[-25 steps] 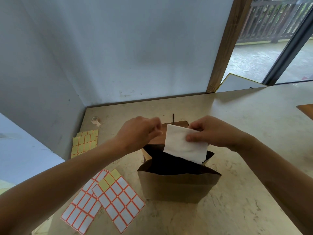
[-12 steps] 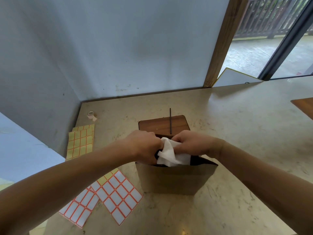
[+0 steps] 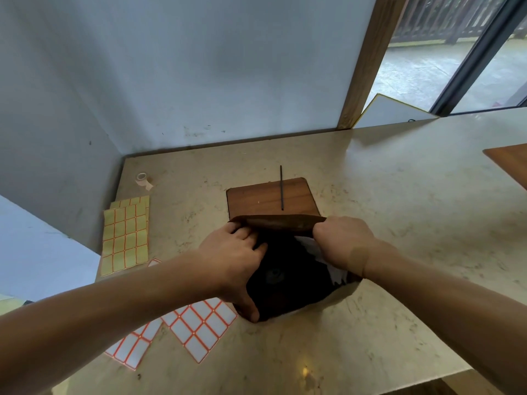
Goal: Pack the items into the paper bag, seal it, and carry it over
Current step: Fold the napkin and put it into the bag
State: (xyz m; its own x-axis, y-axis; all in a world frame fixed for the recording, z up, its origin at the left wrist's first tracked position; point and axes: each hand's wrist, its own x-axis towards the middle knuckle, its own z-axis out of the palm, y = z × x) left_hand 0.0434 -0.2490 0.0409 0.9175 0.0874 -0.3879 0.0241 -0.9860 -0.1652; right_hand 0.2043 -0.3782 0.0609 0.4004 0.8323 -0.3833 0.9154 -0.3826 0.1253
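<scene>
Head view: the white napkin (image 3: 319, 249), half out a second ago, now sits inside the paper bag (image 3: 285, 223) on the bench (image 3: 399, 209); left hand (image 3: 231, 260) and right hand (image 3: 342, 240) grip the rim, so sealing likely follows.

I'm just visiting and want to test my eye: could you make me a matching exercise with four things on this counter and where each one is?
Things:
1. tape roll
2. yellow label sheets
3. white napkin
4. black stick

Places:
A. inside the paper bag
B. on the wooden board
C. near the wall corner
D. left of the bag

Pairs: 1-C, 2-D, 3-A, 4-B
</scene>
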